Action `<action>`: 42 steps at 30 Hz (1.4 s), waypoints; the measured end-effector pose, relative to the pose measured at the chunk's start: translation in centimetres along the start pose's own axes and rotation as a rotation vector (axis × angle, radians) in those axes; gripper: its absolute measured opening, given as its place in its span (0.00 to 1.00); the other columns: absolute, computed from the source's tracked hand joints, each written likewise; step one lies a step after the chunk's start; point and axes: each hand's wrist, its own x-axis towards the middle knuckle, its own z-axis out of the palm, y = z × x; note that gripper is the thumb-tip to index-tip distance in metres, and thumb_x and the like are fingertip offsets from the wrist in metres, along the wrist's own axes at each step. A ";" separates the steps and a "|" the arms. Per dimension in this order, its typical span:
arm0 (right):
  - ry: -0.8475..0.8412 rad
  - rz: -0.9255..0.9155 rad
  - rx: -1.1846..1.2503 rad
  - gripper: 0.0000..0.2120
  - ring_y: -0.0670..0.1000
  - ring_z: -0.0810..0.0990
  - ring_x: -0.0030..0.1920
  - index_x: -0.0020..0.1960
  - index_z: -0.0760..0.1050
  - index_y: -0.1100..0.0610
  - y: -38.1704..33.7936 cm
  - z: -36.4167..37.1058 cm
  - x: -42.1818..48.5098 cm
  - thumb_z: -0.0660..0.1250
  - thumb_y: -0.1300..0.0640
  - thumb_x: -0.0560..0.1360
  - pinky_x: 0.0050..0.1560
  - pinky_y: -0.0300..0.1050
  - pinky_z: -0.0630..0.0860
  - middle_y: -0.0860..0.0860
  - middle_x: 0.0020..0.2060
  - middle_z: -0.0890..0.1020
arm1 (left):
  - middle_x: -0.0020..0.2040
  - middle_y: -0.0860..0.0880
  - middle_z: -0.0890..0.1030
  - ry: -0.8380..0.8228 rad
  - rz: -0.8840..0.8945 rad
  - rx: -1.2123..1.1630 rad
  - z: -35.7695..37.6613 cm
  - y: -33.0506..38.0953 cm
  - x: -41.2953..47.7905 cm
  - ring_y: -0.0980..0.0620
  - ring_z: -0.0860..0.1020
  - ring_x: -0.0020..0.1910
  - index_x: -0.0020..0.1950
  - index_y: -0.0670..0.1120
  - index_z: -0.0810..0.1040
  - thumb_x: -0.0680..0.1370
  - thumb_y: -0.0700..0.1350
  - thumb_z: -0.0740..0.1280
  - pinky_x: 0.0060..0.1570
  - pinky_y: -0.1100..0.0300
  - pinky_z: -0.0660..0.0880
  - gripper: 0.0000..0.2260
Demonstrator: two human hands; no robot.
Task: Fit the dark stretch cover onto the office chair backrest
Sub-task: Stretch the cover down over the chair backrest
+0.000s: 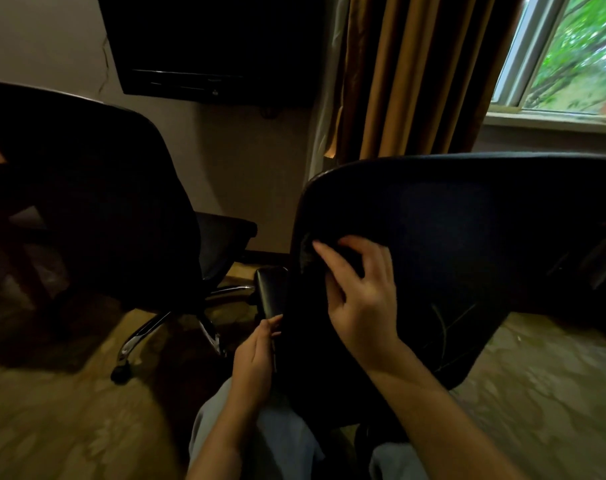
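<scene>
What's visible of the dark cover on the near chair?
The stretch cover is near-black, matte fabric, drawn smooth over the backrest's top and rounded left corner. It bunches at the left edge, where the right hand grips a fold; the left hand pinches its edge lower down. Its lower limit is too dark to tell.

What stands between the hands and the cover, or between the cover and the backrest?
Nothing between the hands and the cover: the right hand grips a fold of it, the left hand is at its left edge. The armrest sits beside that edge and might snag the hem; the hem itself is too dark to see.
</scene>
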 end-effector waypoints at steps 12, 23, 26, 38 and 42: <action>-0.546 -0.148 -0.135 0.16 0.51 0.73 0.50 0.55 0.80 0.52 -0.2 4.3 -9.6 0.61 0.56 0.71 0.45 0.46 0.80 0.50 0.55 0.72 | 0.47 0.52 0.85 0.009 -0.013 -0.047 -0.5 0.1 0.0 0.57 0.82 0.49 0.55 0.49 0.81 0.77 0.58 0.50 0.45 0.68 0.75 0.23; -0.128 -0.028 -0.010 0.19 0.54 0.72 0.57 0.63 0.77 0.54 -0.7 1.5 -2.3 0.69 0.63 0.73 0.53 0.42 0.75 0.52 0.59 0.71 | 0.51 0.49 0.84 0.019 -0.029 -0.041 -0.4 -0.5 0.3 0.52 0.81 0.52 0.58 0.49 0.80 0.80 0.59 0.49 0.51 0.56 0.76 0.24; -0.299 -0.164 -0.070 0.16 0.53 0.72 0.56 0.61 0.78 0.54 -0.1 3.2 -5.6 0.61 0.59 0.75 0.52 0.45 0.77 0.52 0.59 0.70 | 0.50 0.48 0.84 0.014 -0.026 -0.034 -0.6 -0.3 0.1 0.52 0.82 0.52 0.57 0.48 0.80 0.80 0.59 0.50 0.50 0.59 0.77 0.24; -0.201 -0.010 0.022 0.16 0.51 0.73 0.55 0.56 0.81 0.53 3.8 0.4 -6.4 0.64 0.58 0.71 0.55 0.36 0.73 0.49 0.56 0.73 | 0.52 0.55 0.81 -0.032 0.095 0.256 -0.4 -0.1 -0.5 0.62 0.79 0.50 0.59 0.59 0.75 0.81 0.47 0.59 0.47 0.65 0.77 0.10; 0.055 0.143 0.015 0.13 0.51 0.73 0.55 0.54 0.82 0.57 4.1 -0.8 -3.3 0.63 0.62 0.74 0.61 0.32 0.65 0.51 0.55 0.74 | 0.52 0.54 0.81 -0.052 0.109 0.238 -0.5 0.1 -0.6 0.62 0.80 0.50 0.62 0.51 0.76 0.80 0.43 0.61 0.45 0.67 0.77 0.11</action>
